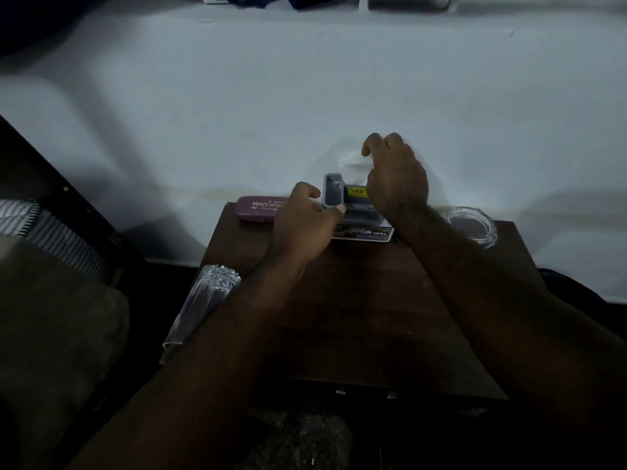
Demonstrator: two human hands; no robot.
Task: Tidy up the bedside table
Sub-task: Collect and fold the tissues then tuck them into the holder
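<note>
A grey plastic holder (334,193) with a yellow label stands at the back of the dark wooden bedside table (356,300), on a printed card marked OPEL (376,233). My left hand (302,225) grips the holder's left end between thumb and fingers. Above it, my right hand (395,174) pinches a white tissue (351,159) that sticks out of the holder's top. A purple glasses case (256,208) lies flat at the back left, partly behind my left hand.
A clear glass ashtray (471,225) sits at the table's back right corner. A clear glass vase (203,303) lies on its side over the left edge. A bed with striped cloth (51,228) is to the left. A white wall (305,96) rises behind.
</note>
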